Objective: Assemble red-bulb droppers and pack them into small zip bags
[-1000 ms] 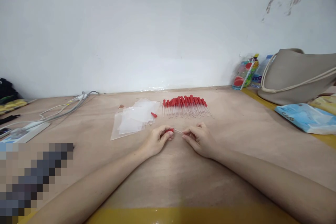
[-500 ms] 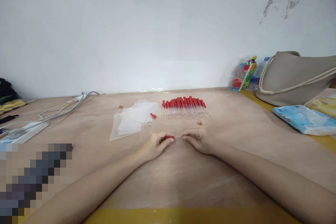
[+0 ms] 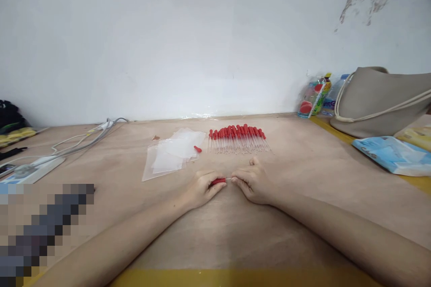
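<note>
My left hand (image 3: 206,187) is closed around a red rubber bulb (image 3: 218,181), pinched between thumb and fingers. From the bulb's right end a thin clear dropper tube (image 3: 229,179) runs into the fingers of my right hand (image 3: 254,182), which pinch it; most of the tube is hidden there. Beyond my hands lies a row of droppers (image 3: 237,136), red bulbs toward the wall and clear tubes toward me. One loose red bulb (image 3: 197,149) rests on the edge of several translucent plastic bags (image 3: 168,157), left of the row.
At the left are a white power strip (image 3: 43,168) and grey cables (image 3: 90,143). Drink bottles (image 3: 311,98), a grey bag (image 3: 380,98) and a blue packet (image 3: 390,154) stand or lie at the right. A white wall (image 3: 151,45) closes off the table's back.
My two hands have come closer together, and less of the tube shows between them. More of the red bulb is visible in my left hand.
</note>
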{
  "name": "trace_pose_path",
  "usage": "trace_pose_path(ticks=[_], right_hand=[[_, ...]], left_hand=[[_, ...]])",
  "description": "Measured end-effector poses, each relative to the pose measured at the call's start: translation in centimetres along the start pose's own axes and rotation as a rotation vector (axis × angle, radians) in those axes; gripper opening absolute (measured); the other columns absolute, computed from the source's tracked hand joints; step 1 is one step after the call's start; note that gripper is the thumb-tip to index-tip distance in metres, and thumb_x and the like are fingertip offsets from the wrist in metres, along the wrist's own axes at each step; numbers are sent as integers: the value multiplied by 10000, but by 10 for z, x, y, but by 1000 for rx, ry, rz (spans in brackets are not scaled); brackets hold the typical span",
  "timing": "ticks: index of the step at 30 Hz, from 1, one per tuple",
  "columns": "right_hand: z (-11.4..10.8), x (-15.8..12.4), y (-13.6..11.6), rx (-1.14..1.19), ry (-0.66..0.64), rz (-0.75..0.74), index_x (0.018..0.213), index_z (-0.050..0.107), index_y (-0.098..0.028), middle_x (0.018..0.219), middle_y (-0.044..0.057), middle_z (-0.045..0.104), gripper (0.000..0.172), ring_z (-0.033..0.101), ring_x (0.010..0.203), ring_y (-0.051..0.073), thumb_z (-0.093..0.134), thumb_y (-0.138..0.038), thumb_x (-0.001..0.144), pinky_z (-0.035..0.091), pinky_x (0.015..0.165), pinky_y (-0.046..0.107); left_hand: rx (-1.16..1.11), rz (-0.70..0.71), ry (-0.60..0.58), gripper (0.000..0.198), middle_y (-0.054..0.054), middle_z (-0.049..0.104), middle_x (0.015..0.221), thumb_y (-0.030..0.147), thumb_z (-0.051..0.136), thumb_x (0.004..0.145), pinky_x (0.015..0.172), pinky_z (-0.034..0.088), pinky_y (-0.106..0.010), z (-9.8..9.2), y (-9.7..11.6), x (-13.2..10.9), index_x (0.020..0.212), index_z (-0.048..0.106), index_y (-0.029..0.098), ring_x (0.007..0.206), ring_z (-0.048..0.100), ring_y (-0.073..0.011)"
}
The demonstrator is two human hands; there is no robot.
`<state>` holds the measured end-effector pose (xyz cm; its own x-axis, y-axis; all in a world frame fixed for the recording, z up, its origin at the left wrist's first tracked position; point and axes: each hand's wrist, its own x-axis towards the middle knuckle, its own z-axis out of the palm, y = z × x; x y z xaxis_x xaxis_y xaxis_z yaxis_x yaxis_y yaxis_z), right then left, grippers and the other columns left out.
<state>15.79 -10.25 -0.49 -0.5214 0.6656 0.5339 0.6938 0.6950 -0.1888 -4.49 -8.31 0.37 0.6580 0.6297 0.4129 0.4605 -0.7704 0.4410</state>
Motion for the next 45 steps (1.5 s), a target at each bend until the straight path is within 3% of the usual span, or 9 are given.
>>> trace_pose_path(ticks=[14, 19, 25, 28, 30, 32, 38, 42, 45], right_hand=[[2, 3, -2, 63, -113, 121, 694, 554, -182, 604, -23, 606, 332, 427, 506, 85, 311, -273, 902, 221, 681, 291], [7, 7, -10, 246, -37, 262, 767, 553, -196, 650, -31, 598, 372, 486, 580, 102, 244, -322, 928, 270, 695, 282], [1, 4, -12, 250, -35, 184, 1213, 435, -247, 1011, 47, 594, 361, 532, 869, 172, 368, -376, 882, 323, 775, 328], [-3, 1, -6, 206, 21, 210, 1170, 470, -227, 995, 58, 587, 348, 528, 887, 179, 382, -393, 876, 325, 779, 339], [-5, 0, 0, 180, 53, 216, 1109, 507, -208, 977, 64, 588, 317, 530, 881, 180, 408, -386, 865, 328, 774, 337], [-5, -2, 5, 155, 73, 223, 1067, 525, -198, 960, 67, 591, 288, 535, 860, 175, 433, -368, 854, 333, 762, 331], [-4, -2, 8, 120, 91, 227, 1024, 542, -187, 953, 66, 597, 240, 541, 852, 173, 461, -325, 844, 319, 746, 326], [-5, -2, 5, 88, 80, 194, 1026, 544, -183, 942, 62, 609, 228, 543, 838, 171, 465, -296, 844, 298, 753, 326], [-5, -2, 4, 68, 75, 201, 1007, 555, -182, 917, 55, 614, 215, 538, 830, 168, 480, -283, 833, 288, 746, 320]], left_hand=[[-157, -49, 0, 186, -37, 670, 827, 287, 505, 828, 699, 463, -269, 1, -5, 4, 899, 640, 178, 752, 605, -154], [-709, -328, 201, 284, -11, 641, 760, 297, 651, 703, 698, 496, -263, 6, -3, 14, 937, 569, 158, 718, 620, -137], [-1031, -515, 414, 350, 56, 548, 674, 273, 679, 651, 666, 516, -263, -4, -2, 28, 889, 437, 189, 663, 611, -107], [-839, -650, 388, 266, 47, 534, 670, 194, 630, 684, 654, 520, -268, -24, -24, 50, 843, 417, 179, 618, 604, -93], [-521, -699, 258, 231, 45, 528, 658, 147, 573, 722, 617, 512, -247, -37, -42, 70, 897, 426, 179, 558, 586, -77], [-424, -710, 203, 226, 42, 516, 609, 126, 565, 721, 585, 502, -247, -44, -60, 93, 915, 455, 165, 530, 580, -93], [-109, -684, 156, 414, -1, 570, 615, 210, 686, 619, 624, 471, -297, -34, -90, 143, 977, 492, 136, 594, 595, -172], [98, -580, 202, 401, -42, 593, 692, 300, 662, 645, 741, 427, -339, -30, -91, 149, 982, 528, 130, 739, 583, -220], [191, -461, 226, 306, -52, 592, 756, 350, 542, 750, 792, 402, -341, -37, -90, 132, 979, 553, 147, 795, 556, -215]])
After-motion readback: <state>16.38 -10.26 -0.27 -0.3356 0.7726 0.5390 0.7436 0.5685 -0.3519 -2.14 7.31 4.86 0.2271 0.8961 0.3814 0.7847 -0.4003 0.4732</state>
